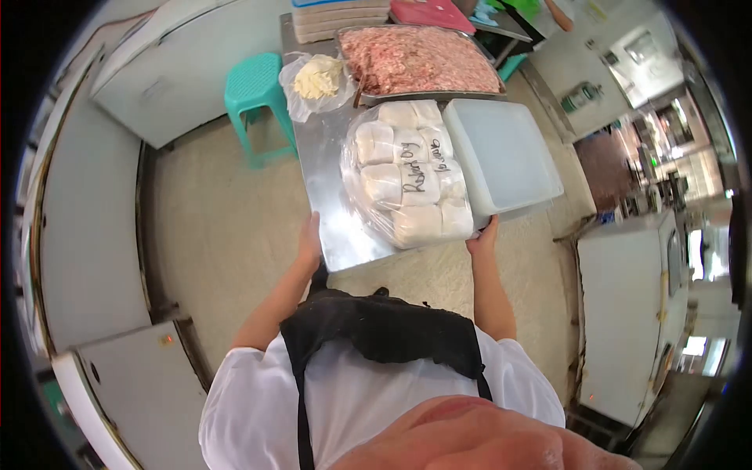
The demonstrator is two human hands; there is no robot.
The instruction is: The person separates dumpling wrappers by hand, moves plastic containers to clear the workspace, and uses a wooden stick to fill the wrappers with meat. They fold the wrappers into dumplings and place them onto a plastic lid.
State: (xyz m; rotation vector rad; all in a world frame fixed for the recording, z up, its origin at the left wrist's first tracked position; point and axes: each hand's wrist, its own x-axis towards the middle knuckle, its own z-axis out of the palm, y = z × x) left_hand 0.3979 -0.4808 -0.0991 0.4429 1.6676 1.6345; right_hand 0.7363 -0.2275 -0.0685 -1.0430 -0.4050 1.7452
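Observation:
A steel table (327, 205) stands in front of me. My left hand (310, 239) is closed on its left edge near the front corner, with some fingers hidden. At the front right, my right hand (483, 235) grips the table edge, just beyond the clear plastic bag (415, 176). Several white bun-like pieces lie packed in that bag, which has dark handwriting on it. To its right sits a translucent plastic container (509, 160). Behind the bag, a metal tray (439, 96) holds a heap of ground meat (419, 59).
A pale yellow mass (317, 77) lies on plastic at the table's left. Stacked trays (341, 19) and a pink item (431, 13) stand farther back. There is a teal stool (254, 86) beside the table. White chests line both sides. Part of another person's arm (559, 14) shows at the top right.

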